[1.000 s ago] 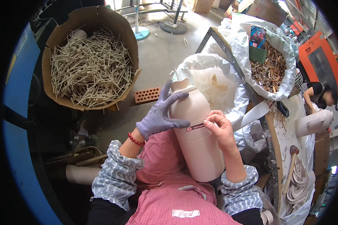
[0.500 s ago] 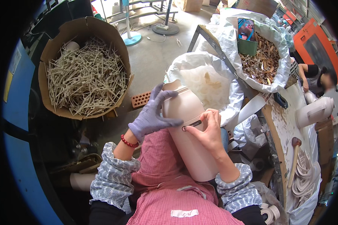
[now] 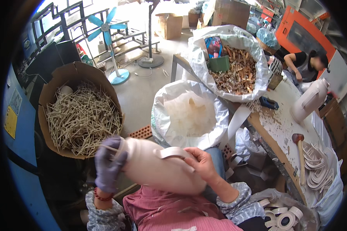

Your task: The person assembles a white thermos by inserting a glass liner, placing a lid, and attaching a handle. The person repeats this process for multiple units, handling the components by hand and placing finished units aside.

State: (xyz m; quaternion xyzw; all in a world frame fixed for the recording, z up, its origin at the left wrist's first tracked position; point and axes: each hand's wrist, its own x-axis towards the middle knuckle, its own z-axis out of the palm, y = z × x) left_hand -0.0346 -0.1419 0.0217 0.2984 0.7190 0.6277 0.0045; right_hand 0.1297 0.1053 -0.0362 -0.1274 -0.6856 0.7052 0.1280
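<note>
Across my lap lies a pale pinkish-beige plastic jug body [image 3: 154,165], tilted with its neck toward the left, slightly blurred. My left hand [image 3: 110,167], in a grey-purple glove, is closed around the neck end; part of that end is hidden behind its fingers. The jug's curved handle [image 3: 171,152] faces up and away from me. My bare right hand [image 3: 202,164] is closed on the far right end of this handle, thumb and fingers bent against it.
A cardboard bin [image 3: 81,157] of thin beige sticks stands left. Ahead are a white sack [image 3: 158,131] and another sack [image 3: 260,77] of brown pieces propping a phone [image 3: 213,47]. A workbench [image 3: 272,127] at right bears a mallet [image 3: 300,154] and a finished-looking jug [image 3: 310,100]. A co-worker [image 3: 298,71] sits beyond.
The jug has swung from near upright to lying leftward, turning its handle into view. My left hand moved down-left to its neck; my right hand went from the front label to the handle.
</note>
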